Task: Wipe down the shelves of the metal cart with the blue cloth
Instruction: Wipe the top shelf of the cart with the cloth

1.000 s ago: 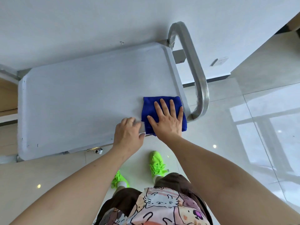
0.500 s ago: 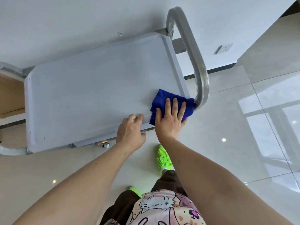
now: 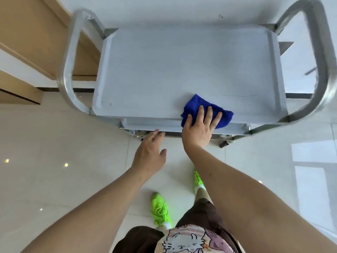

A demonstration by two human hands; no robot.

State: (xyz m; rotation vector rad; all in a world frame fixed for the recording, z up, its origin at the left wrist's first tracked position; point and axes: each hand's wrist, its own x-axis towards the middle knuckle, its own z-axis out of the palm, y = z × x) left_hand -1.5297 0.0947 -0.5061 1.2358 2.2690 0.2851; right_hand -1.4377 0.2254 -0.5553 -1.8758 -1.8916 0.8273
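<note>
The right hand (image 3: 198,130), fingers flat, has slid the crumpled blue cloth (image 3: 195,104) leftward along the front of the grey metal cart's top shelf (image 3: 173,70), and the left hand (image 3: 149,152), open and empty, has let go of the edge, so the wiping goes on.

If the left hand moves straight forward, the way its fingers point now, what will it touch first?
Most likely the front rim of the cart's lower shelf, just ahead of the left hand. Depth is unclear here, so the fingers might instead pass beneath that rim.

Glossy pale floor tiles (image 3: 54,143); wooden cabinet (image 3: 27,30), upper left; white wall (image 3: 164,8), top; neon-green shoes (image 3: 160,210), bottom centre.
</note>
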